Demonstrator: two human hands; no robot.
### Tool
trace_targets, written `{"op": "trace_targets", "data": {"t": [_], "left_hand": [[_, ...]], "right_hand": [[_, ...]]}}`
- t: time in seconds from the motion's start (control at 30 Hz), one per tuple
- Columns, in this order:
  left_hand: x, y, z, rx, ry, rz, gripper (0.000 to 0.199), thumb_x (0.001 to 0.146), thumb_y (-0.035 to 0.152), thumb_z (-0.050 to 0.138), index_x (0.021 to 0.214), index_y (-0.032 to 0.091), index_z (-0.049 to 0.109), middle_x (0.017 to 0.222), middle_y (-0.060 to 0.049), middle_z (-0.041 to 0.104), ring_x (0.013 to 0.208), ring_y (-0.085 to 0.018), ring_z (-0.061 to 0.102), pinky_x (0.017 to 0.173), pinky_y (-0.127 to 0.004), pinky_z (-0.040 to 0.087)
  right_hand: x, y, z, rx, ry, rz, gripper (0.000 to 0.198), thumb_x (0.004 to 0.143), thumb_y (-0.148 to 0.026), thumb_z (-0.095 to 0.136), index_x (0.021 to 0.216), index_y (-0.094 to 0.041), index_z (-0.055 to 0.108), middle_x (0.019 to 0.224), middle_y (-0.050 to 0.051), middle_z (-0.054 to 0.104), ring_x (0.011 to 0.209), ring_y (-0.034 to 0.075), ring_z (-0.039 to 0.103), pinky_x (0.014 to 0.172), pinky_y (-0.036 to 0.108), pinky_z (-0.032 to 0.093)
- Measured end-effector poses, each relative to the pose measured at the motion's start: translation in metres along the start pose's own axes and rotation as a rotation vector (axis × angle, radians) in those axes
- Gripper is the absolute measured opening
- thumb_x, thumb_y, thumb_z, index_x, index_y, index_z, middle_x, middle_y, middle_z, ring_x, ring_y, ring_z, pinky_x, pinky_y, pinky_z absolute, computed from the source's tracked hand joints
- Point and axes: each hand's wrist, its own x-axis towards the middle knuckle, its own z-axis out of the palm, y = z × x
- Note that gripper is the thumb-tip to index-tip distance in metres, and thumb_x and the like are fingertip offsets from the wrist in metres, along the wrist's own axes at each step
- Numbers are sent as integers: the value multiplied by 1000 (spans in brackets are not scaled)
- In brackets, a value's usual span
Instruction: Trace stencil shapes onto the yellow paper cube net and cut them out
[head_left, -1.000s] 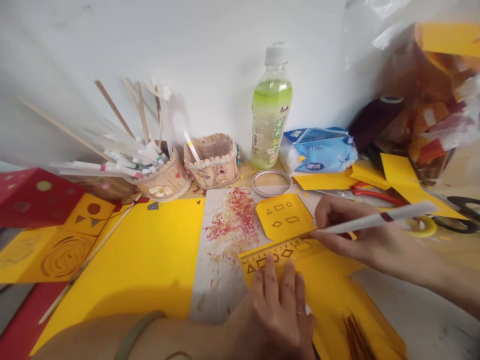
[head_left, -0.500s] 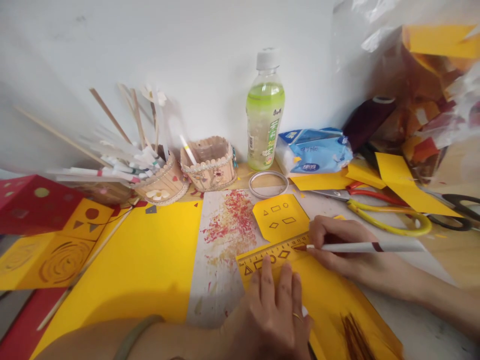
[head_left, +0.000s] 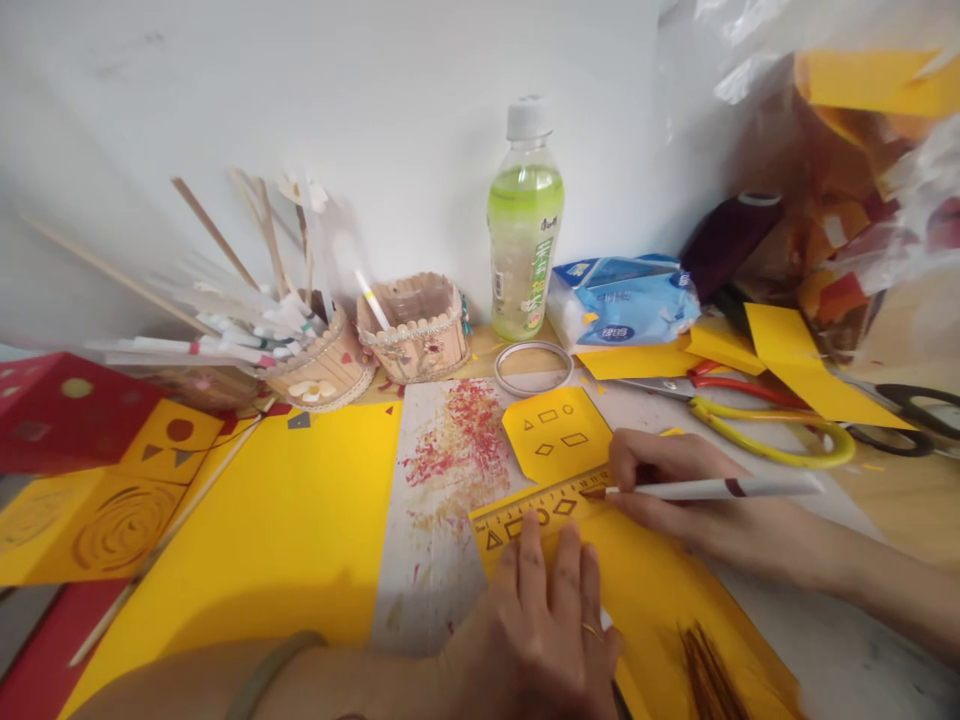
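Clear plastic ruler (head_left: 553, 500), small matt paper card (head_left: 557, 432), glossy plastic bottle (head_left: 523, 245)

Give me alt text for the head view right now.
A person's right hand holds a white marker at a clear ruler lying on yellow paper; the left hand rests on the ruler. Behind are a drink bottle, a blue packet and scissors.

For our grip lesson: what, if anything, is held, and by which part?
The right hand holds a white pen near its tip. The left hand lies on the ruler; whether it grips anything beneath cannot be told.
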Motion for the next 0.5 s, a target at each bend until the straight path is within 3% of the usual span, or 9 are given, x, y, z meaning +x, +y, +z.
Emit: {"op": "trace_targets", "data": {"t": [0.4, 0.5], "left_hand": [[8, -3, -2, -58, 43, 13, 31, 91, 27, 48, 97, 6, 71, 102, -13, 71, 85, -30, 70, 67, -36, 57], [9, -1, 0, -63, 108, -39, 31, 91, 26, 48, 91, 7, 72, 97, -12, 72, 82, -30, 70, 64, -36, 56]], "right_hand": [[24, -12, -16, -104, -241, -49, 21, 77, -17, 51, 63, -21, 36, 58, -7, 38, 54, 10, 34, 48, 24, 27], [27, -16, -18, -167, -246, -65, 20, 74, -12, 49, 62, -21, 36, 57, -7, 39, 54, 10, 37, 48, 24, 27]]}}
